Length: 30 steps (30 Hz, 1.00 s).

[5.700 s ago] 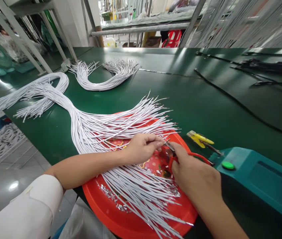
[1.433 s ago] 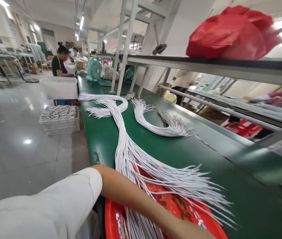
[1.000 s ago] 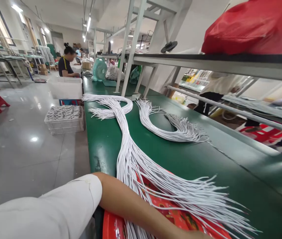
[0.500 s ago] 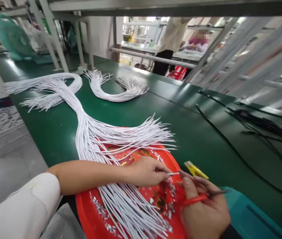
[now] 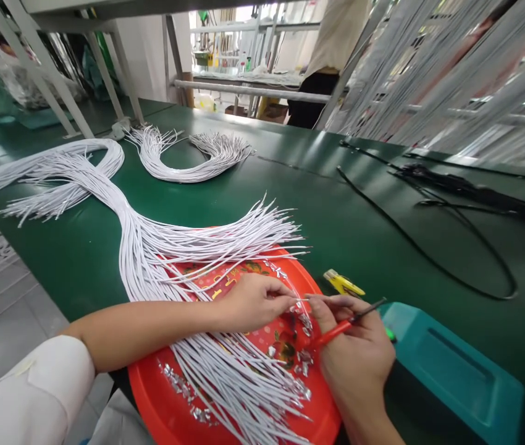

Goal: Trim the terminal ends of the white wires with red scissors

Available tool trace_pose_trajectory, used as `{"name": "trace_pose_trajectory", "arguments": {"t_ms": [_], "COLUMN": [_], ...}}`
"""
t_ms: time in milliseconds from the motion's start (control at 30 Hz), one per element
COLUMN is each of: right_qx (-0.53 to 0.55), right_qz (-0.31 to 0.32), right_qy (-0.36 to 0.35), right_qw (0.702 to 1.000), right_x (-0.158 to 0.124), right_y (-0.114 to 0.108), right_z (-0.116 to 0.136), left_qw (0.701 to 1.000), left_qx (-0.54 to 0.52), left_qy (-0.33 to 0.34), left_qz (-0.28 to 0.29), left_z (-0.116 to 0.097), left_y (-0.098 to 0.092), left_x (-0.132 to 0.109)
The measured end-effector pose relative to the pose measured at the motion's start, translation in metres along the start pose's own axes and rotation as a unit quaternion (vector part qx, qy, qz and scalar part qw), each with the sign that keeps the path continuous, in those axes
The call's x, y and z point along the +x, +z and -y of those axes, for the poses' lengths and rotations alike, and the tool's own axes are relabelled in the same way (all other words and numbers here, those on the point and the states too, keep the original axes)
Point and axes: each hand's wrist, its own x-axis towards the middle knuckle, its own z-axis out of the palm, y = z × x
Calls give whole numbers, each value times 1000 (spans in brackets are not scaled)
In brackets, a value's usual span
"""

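Two hands [image 5: 256,303] [image 5: 359,349] pinch one white wire [image 5: 302,300].

A glossy green counter [image 5: 327,228] runs toward the back, pale streaks of reflected light lying across its far side. Light metal legs [image 5: 35,68] rise at its left, beneath an overhead shelf [image 5: 151,7]. Behind them is a white wall [image 5: 139,62]. A horizontal rail [image 5: 253,90] crosses in front of a farther work table [image 5: 262,78], where the background is bright. Slanting pale strands [image 5: 429,62], blurred, fill the upper right. At lower left, the grey tiled floor [image 5: 12,346] shines, with a bright reflection at the edge.
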Motion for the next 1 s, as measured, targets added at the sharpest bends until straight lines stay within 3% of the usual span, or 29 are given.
{"name": "trace_pose_trajectory", "arguments": {"t_ms": [167,367,567,1000], "right_qx": [-19,-10,-10,5], "right_qz": [32,-7,13,25], "right_qy": [-25,2,24,26], "right_qw": [999,1000,1000,999], "right_x": [-3,1,3,3], "right_y": [2,2,1,2], "right_z": [4,1,1,3], "left_qw": [997,1000,994,990], "left_qx": [69,-12,-84,-105], "left_qy": [15,-26,-63,-92], "left_qz": [-9,1,12,14], "left_z": [-1,-8,-14,-9], "left_y": [0,1,0,0], "left_x": [-2,-3,-2,0]}}
